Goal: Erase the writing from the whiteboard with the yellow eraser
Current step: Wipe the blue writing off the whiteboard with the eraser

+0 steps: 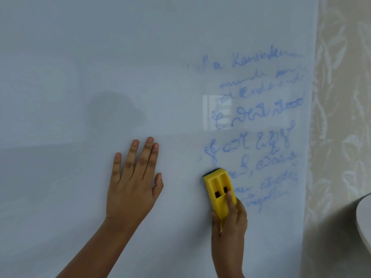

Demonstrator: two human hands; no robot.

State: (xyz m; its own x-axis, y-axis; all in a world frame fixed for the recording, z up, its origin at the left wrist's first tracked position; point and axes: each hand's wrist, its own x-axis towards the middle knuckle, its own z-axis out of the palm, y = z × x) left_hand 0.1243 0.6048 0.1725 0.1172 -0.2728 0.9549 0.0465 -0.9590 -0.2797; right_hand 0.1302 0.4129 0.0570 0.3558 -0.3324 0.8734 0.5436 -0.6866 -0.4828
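A large whiteboard [100,57] fills most of the view. Blue handwriting [259,121] covers its right part in several lines, faint and smeared at the top and bottom. My right hand [230,223] grips the yellow eraser [217,191] from below, with its dark pad pressed against the board at the left edge of the lower lines. My left hand [134,177] lies flat on the bare board to the left of the eraser, fingers spread and pointing up.
The board's right edge [311,137] meets a beige wall with a leaf pattern [341,97]. A rounded white object [363,219] juts in at the lower right. A bright window reflection [216,113] sits on the board over the writing.
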